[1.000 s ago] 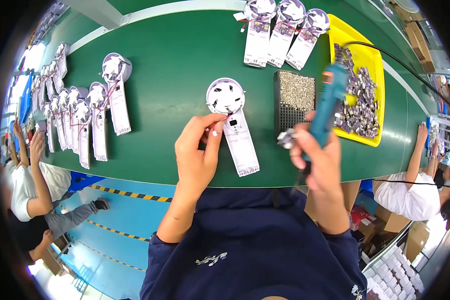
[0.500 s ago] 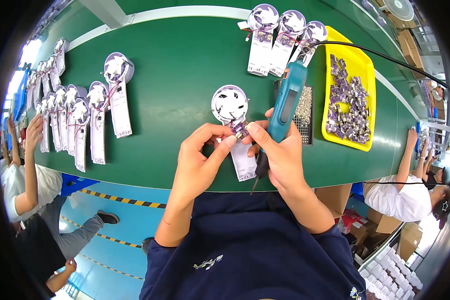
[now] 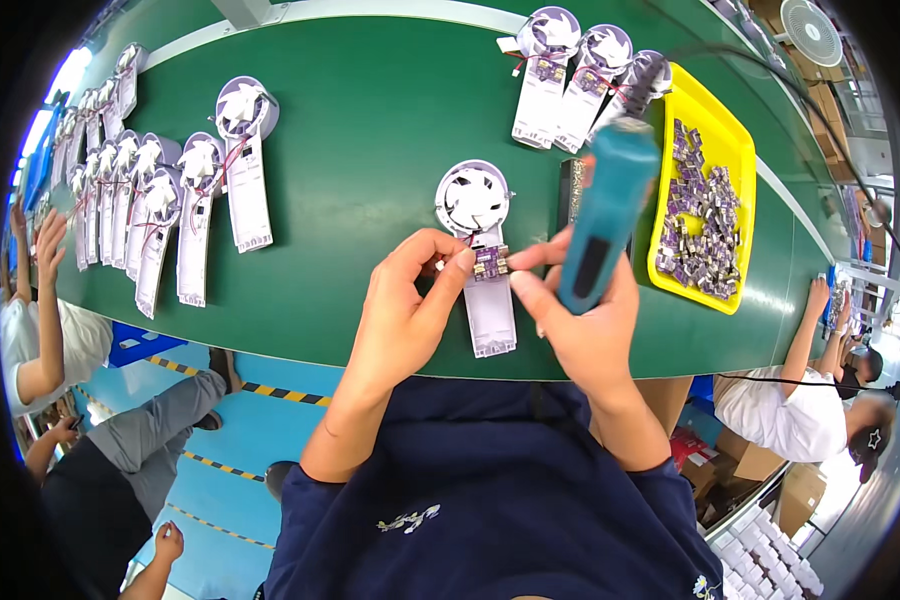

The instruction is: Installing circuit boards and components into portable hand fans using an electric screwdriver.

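Far left, part-built fans [image 3: 251, 195] are lying in rows. Your left hand [image 3: 395, 310] is pinching narrowly by the circuit board's [image 3: 491, 264] left edge; can't tell what it's gripping. The board is resting across the middle fan's [image 3: 491, 325] handle. You're seemingly seating it; next move likely calls for keeping it square. Your right hand [image 3: 590, 335] is gripping the screwdriver [image 3: 615, 190], fingertips reaching the board's right edge. Yellow tray [image 3: 705, 112] is holding more boards [image 3: 712, 225]. No lettering is reading clearly.
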Demonstrator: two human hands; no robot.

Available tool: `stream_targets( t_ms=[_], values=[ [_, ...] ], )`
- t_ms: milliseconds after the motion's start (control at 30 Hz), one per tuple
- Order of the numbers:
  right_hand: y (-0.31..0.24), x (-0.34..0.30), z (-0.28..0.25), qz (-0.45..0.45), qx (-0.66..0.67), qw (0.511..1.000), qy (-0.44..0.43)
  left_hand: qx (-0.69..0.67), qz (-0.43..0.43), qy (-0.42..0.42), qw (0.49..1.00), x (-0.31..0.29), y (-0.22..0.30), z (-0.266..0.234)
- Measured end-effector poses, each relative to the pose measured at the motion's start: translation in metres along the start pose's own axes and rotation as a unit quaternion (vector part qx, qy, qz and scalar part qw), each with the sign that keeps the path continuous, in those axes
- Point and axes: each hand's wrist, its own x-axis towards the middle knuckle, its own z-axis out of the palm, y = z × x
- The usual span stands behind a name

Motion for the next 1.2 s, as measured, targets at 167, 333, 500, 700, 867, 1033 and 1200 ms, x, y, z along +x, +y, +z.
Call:
stream_targets(
  t_ms=[167, 333, 500, 700, 867, 1033, 1200],
  values=[
    [-0.006, 0.011, 0.01, -0.011, -0.081, 0.992, -0.096, -0.009, -0.013, 0.004, 1.0, -0.002, -0.001, -0.003],
    [-0.002, 0.016, 0.011, -0.029, -0.134, 0.986, -0.097, -0.007, -0.014, -0.005, 1.0, -0.001, -0.002, -0.003],
    [-0.004, 0.023, -0.002, 0.007, -0.06, 0.997, -0.054, 0.056, 0.048, 0.092, 0.993, -0.002, -0.014, -0.005],
    [0.0, 0.025, 0.006, 0.012, -0.098, 0.988, -0.114, 0.118, 0.129, 0.135, 0.975, 0.002, -0.013, 0.008],
    [0.001, 0.028, 0.011, 0.041, -0.146, 0.98, -0.126, 0.112, 0.125, 0.133, 0.977, 0.003, -0.013, 0.009],
    [0.001, 0.028, 0.014, 0.046, -0.167, 0.977, -0.125, 0.115, 0.129, 0.129, 0.976, 0.004, -0.011, 0.007],
    [0.001, 0.027, 0.009, 0.044, -0.185, 0.972, -0.135, 0.112, 0.126, 0.128, 0.977, 0.005, -0.011, 0.009]
  ],
)
